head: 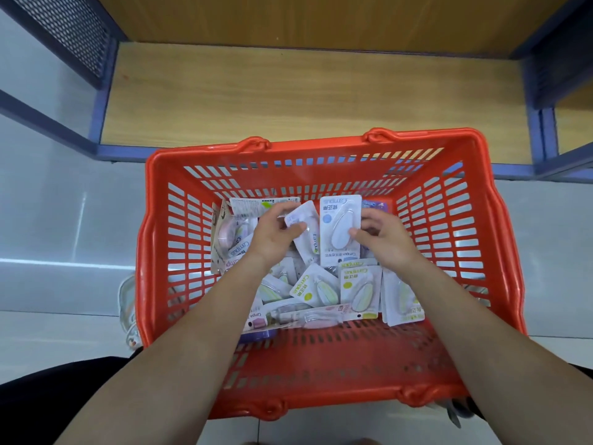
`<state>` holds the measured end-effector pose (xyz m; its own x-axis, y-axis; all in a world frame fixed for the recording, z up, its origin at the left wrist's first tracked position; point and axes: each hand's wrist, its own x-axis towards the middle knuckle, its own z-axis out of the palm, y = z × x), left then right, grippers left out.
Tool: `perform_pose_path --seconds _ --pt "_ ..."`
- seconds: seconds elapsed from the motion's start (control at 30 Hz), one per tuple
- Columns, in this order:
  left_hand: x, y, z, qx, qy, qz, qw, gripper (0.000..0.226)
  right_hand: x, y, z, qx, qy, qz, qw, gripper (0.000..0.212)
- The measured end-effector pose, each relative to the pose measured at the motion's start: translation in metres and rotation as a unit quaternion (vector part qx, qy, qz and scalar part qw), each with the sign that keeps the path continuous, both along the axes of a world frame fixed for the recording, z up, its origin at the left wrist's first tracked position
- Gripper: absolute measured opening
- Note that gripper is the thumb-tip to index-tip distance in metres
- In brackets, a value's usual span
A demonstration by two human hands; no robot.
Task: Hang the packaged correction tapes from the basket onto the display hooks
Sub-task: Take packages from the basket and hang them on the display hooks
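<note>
One red basket (pixel 321 149) carries at least a dozen packaged correction tapes (pixel 340 229), too overlapped to count exactly. Two hands show: left hand (pixel 272 239), right hand (pixel 385 242).

2 hands reach into a red basket (pixel 321 146). The left hand (pixel 276 236) pinches a tilted correction tape pack (pixel 305 242). Just right of it, the right hand (pixel 385 242) grips an upright blue-dotted pack (pixel 340 229). Below the wrists lie loose yellow-green packs (pixel 359 287). Beyond the hands sits a wooden shelf (pixel 288 91).
</note>
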<state>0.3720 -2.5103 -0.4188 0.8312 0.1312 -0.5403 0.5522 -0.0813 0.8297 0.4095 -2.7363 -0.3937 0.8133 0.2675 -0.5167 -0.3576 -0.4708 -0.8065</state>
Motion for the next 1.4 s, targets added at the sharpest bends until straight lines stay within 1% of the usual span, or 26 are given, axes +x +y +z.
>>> perform_pose_path --seconds 0.07,0.13,0.17,0.23,0.3,0.33,0.37,0.47,0.53,0.57,0.6,0.67,0.7,0.77,0.83,0.93,1.03,1.13,1.2,1.23,1.3,1.33,1.4 --pt "0.002 -0.004 0.002 -0.034 0.024 0.007 0.999 0.022 -0.002 0.013 -0.002 -0.014 -0.001 0.025 1.0 0.024" --pt "0.002 -0.008 0.007 -0.073 0.062 0.035 0.995 0.014 -0.005 0.025 -0.006 -0.026 -0.002 0.016 1.0 0.021" --pt "0.001 -0.009 0.008 -0.089 0.077 0.045 0.992 0.017 -0.006 0.029 -0.008 -0.029 -0.003 0.006 1.0 0.02" --pt "-0.002 -0.01 0.008 -0.084 0.069 0.029 0.994 0.027 -0.008 0.033 -0.012 -0.041 -0.003 -0.007 0.999 0.021" --pt "-0.004 -0.01 0.008 -0.04 0.053 -0.005 0.998 0.042 -0.009 0.032 -0.016 -0.058 0.003 0.009 0.998 0.024" --pt "-0.005 -0.01 0.006 -0.019 0.054 -0.015 0.998 0.046 -0.01 0.031 -0.016 -0.063 0.01 0.024 0.998 0.027" --pt "-0.005 -0.01 0.006 -0.011 0.057 -0.015 0.998 0.046 -0.009 0.03 -0.017 -0.065 0.016 0.035 0.997 0.035" --pt "-0.002 -0.01 0.009 -0.027 0.073 0.043 0.996 0.037 -0.008 0.03 -0.017 -0.054 0.06 0.047 0.996 0.071" --pt "0.001 -0.011 0.014 -0.044 0.061 0.071 0.995 0.03 -0.008 0.031 -0.016 -0.035 0.087 0.053 0.994 0.084" --pt "0.002 -0.012 0.018 -0.047 0.053 0.078 0.994 0.028 -0.009 0.031 -0.017 -0.028 0.095 0.057 0.993 0.083" --pt "0.004 -0.011 0.02 -0.048 0.047 0.084 0.994 0.028 -0.009 0.032 -0.016 -0.019 0.098 0.056 0.993 0.077" --pt "0.006 -0.009 0.026 -0.045 0.041 0.091 0.994 0.029 -0.007 0.035 -0.011 0.006 0.095 0.036 0.995 0.058" --pt "0.007 -0.007 0.029 -0.043 0.041 0.096 0.994 0.029 -0.005 0.037 -0.008 0.018 0.088 0.02 0.996 0.053" --pt "0.008 0.0 0.039 -0.044 0.045 0.103 0.993 0.032 -0.001 0.039 0.002 0.046 0.089 -0.011 0.995 0.053" --pt "0.008 0.01 0.049 -0.039 0.043 0.093 0.994 0.04 0.001 0.041 0.012 0.077 0.1 -0.044 0.991 0.057" --pt "0.002 0.024 0.06 -0.01 0.029 0.037 0.999 0.047 0.001 0.041 0.023 0.111 0.091 -0.097 0.985 0.063" --pt "-0.008 0.026 0.069 -0.003 0.052 -0.037 0.998 0.044 -0.001 0.041 0.031 0.135 0.068 -0.17 0.974 0.067" --pt "-0.016 0.01 0.075 -0.021 0.078 -0.083 0.993 0.041 -0.011 0.043 0.036 0.156 0.067 -0.237 0.957 0.062" --pt "-0.022 -0.004 0.075 -0.031 0.082 -0.099 0.991 0.041 -0.024 0.043 0.038 0.158 0.074 -0.277 0.945 0.054" --pt "-0.025 -0.011 0.073 -0.035 0.081 -0.096 0.991 0.043 -0.03 0.041 0.039 0.155 0.077 -0.283 0.943 0.046" --pt "-0.028 -0.023 0.069 -0.045 0.081 -0.084 0.992 0.046 -0.041 0.036 0.041 0.159 0.094 -0.26 0.948 0.032" --pt "-0.028 -0.029 0.068 -0.051 0.079 -0.085 0.992 0.045 -0.045 0.031 0.041 0.167 0.106 -0.246 0.949 0.032" --pt "-0.024 -0.039 0.068 -0.067 0.078 -0.109 0.989 0.042 -0.047 0.019 0.041 0.163 0.108 -0.242 0.95 0.037"
